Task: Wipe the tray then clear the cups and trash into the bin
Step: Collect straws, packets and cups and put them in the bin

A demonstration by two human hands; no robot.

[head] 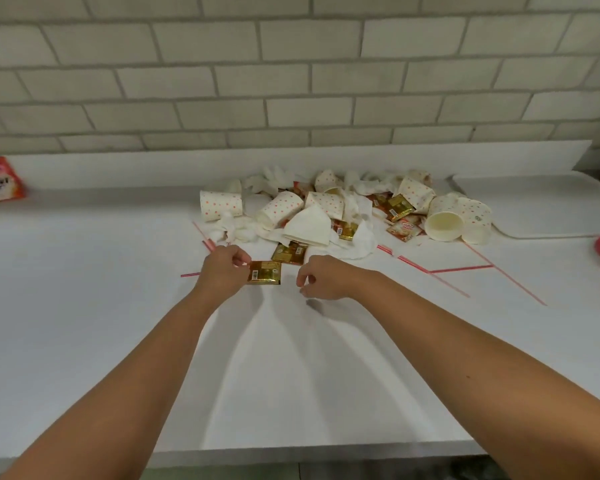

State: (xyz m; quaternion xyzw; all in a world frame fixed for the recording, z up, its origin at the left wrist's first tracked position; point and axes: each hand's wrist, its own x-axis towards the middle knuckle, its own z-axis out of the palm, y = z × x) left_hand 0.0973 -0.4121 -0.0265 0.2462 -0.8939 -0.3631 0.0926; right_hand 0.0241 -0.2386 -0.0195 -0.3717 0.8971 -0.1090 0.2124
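Gold sachet [264, 272] pinched at its left edge by left hand [224, 266], low over white counter [84, 306].
Right hand [321, 278] loosely curled, apparently empty. Dotted cups [444, 221], tissues behind; tray [541, 202] far right.

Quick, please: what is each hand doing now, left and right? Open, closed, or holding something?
Left hand: closed, pinching the edge of a gold packet and a red straw.
Right hand: fingers curled, holding nothing visible, hovering above the table.

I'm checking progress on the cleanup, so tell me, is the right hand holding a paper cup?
No, the right hand is empty above the counter, and the cups lie in the pile behind.
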